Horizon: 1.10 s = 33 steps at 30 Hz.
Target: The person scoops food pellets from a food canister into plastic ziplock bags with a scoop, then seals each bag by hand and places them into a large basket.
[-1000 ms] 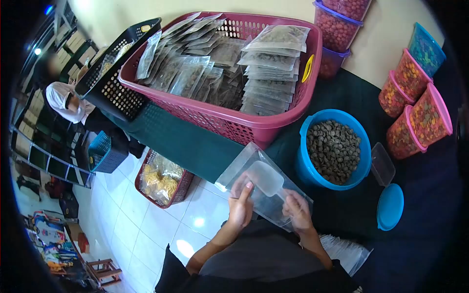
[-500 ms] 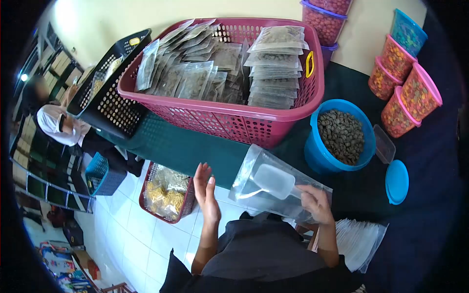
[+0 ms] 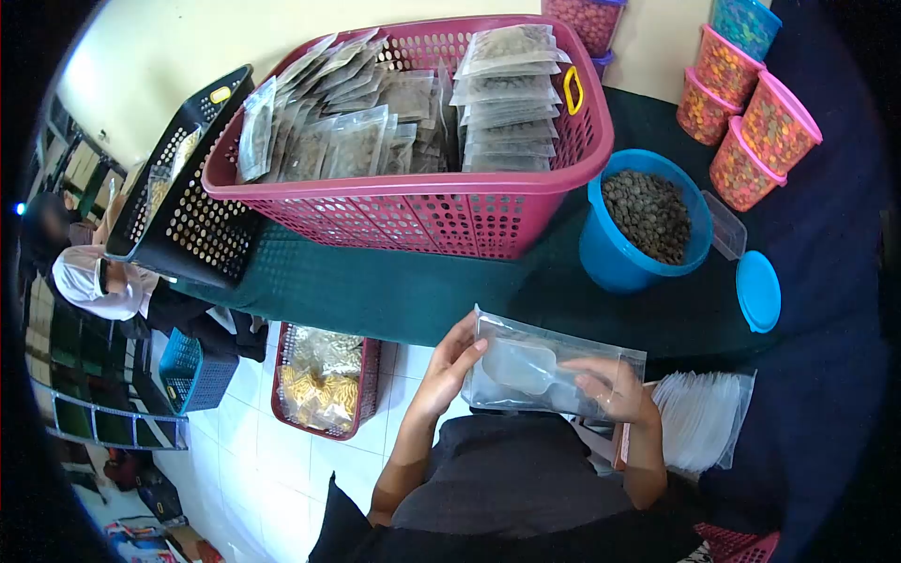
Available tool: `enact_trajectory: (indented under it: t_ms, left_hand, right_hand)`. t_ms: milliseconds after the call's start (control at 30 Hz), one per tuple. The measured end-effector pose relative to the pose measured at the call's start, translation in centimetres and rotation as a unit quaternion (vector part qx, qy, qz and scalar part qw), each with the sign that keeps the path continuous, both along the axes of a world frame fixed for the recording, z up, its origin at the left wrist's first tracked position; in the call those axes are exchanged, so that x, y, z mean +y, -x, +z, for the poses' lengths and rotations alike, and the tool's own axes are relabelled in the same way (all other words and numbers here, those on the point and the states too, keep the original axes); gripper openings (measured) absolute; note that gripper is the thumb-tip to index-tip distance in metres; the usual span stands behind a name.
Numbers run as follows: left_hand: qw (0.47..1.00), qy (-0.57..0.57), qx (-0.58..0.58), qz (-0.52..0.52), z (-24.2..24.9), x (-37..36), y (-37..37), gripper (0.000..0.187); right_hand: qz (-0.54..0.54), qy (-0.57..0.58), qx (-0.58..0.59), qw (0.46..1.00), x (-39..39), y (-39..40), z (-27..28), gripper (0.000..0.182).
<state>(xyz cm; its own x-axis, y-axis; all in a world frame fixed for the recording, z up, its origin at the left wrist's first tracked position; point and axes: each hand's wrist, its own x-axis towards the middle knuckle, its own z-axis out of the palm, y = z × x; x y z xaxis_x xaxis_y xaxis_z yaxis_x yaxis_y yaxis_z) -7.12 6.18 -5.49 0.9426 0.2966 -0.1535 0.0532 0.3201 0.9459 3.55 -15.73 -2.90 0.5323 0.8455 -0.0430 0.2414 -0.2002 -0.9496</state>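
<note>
A clear plastic bag point(image 3: 563, 342) lies across the front of my body, with a white scoop point(image 3: 519, 366) seen through or against it. My left hand point(image 3: 450, 369) pinches the bag's left edge between thumb and fingers. My right hand point(image 3: 615, 387) is at the bag's right part, around the scoop's handle end, its fingers partly behind plastic. Beyond the bag stands a blue bucket point(image 3: 593, 246) filled with dark, pebble-like pieces point(image 3: 648, 214).
A magenta basket point(image 3: 404, 211) of filled packets stands on the green-covered table point(image 3: 394, 300). Right are a blue lid point(image 3: 758, 292), colourful tubs point(image 3: 741, 164) and stacked bags point(image 3: 696, 418). Left are a black basket point(image 3: 202, 206), a floor basket point(image 3: 368, 380) and people point(image 3: 113, 281).
My left hand has moved right from open air and taken hold of the bag's left edge. The bag has turned more level. The whole view has shifted slightly.
</note>
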Motion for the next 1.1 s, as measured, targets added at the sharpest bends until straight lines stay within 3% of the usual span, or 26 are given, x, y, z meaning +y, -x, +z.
enact_trajectory:
  t_ms: [100,233,300,367,500,567,767,900,967,1100]
  left_hand:
    - [0.996,0.07,0.023,-0.049,-1.0,-0.3,0.1,0.047]
    - [0.999,-0.031,0.035,-0.025,-2.5,-0.8,0.0,0.044]
    - [0.999,-0.009,0.043,-0.023,-2.3,-1.1,0.0,0.044]
    - [0.992,0.093,0.082,-0.006,-3.1,-1.2,0.1,0.043]
    - [0.99,0.117,0.079,0.023,-2.6,-1.4,-0.2,0.041]
    - [0.988,0.131,0.075,-0.017,-2.2,-1.0,-0.3,0.041]
    - [0.992,0.065,0.106,-0.007,-3.3,-0.6,-0.8,0.041]
    - [0.984,0.119,0.131,0.0,-3.6,0.0,-0.9,0.04]
    - [0.988,0.092,0.119,-0.041,-3.5,0.2,-1.1,0.035]
    - [0.989,0.055,0.134,-0.005,-4.8,-1.1,-3.5,0.026]
  right_hand:
    - [0.005,-0.003,-0.012,1.0,-0.3,0.6,-0.7,0.029]
    - [-0.006,0.016,-0.02,1.0,-0.3,1.3,-0.6,0.029]
    - [-0.007,0.019,-0.016,1.0,-0.1,1.5,-0.8,0.029]
    - [-0.018,0.039,0.004,0.999,0.3,1.5,-1.2,0.029]
    - [-0.012,0.035,0.02,0.999,0.7,1.1,-1.4,0.029]
    - [-0.006,0.047,0.03,0.998,0.7,0.7,-1.7,0.03]
    - [0.005,0.041,0.055,0.998,0.5,-0.6,-1.7,0.033]
    - [-0.004,0.026,0.073,0.997,0.3,-1.7,-1.8,0.031]
    - [-0.005,0.03,0.089,0.996,0.2,-2.1,-1.9,0.03]
    - [-0.007,0.029,0.095,0.995,-0.2,-4.0,-1.8,0.027]
